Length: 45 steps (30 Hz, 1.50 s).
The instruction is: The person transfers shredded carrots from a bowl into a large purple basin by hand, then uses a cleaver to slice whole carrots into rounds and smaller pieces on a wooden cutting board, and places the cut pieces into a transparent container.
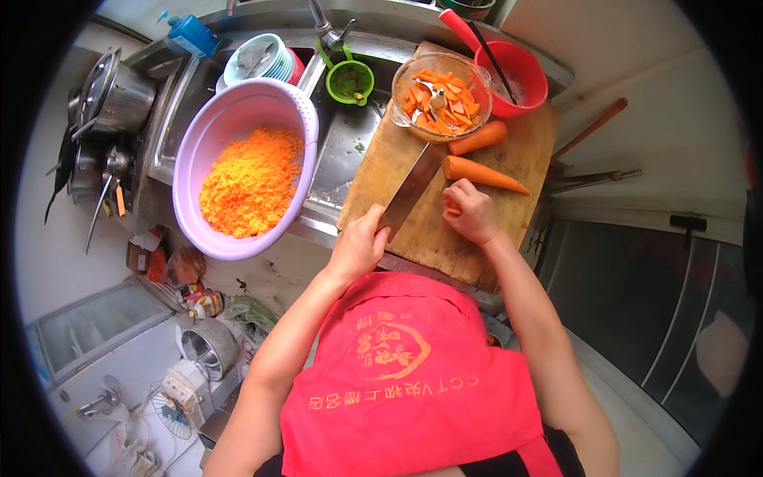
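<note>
My left hand [357,244] grips the handle end of a cleaver [414,188], its broad blade angled away over a wooden cutting board [387,143]. In the fingers of my right hand [472,213] is a small carrot piece [454,211], mostly covered by them. Just beyond that hand lies a whole peeled carrot [486,174] with a cut thick end. A shorter carrot piece [478,138] rests behind it, against a clear food processor bowl [411,128]. Carrot slices [447,113] lie in this bowl around its central blade hub.
A lilac basin [186,173] of finely chopped carrot [253,185] stands at left over the sink [334,161]. Behind are stacked bowls [256,53], a green strainer [349,83] and the faucet [331,36]. A red saucepan [530,68] sits at the board's far right corner.
</note>
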Motion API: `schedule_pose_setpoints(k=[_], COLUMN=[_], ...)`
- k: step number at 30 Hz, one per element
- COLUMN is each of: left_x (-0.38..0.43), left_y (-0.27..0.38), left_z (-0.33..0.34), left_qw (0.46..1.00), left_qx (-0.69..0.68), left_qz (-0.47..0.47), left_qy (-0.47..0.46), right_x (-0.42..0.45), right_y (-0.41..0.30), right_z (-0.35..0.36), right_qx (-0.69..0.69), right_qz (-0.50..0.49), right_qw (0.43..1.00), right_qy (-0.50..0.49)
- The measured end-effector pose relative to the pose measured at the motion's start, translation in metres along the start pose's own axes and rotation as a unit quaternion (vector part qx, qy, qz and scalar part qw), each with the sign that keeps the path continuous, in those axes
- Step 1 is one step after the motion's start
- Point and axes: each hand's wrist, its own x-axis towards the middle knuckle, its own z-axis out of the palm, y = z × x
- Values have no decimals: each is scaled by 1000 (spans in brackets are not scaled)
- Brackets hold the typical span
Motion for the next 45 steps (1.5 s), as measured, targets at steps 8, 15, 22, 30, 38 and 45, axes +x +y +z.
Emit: schedule_pose_setpoints(k=[8, 15, 22, 30, 38, 45], left_x=[-6, -7, -2, 12, 11, 19], left_y=[-6, 1, -3, 14, 30, 20], left_z=[0, -8, -12, -1, 6, 14], left_qw=[1000, 999, 999, 995, 964, 978], left_qx=[12, 39, 32, 53, 153, 161], left_qz=[-6, -4, -23, 36, 103, 74], left_qy=[5, 9, -21, -70, -193, -110], right_x=[141, 122, 8, -3, 66, 49], right_y=[-38, -7, 55, 70, 73, 80], right_z=[-42, -53, -47, -53, -68, -65], right_qx=[-18, 4, -79, -101, -225, -224], right_qz=[-81, -112, 68, 75, -66, 7], right_qw=[985, 974, 994, 990, 957, 958], right_qy=[150, 199, -29, -57, -169, -181])
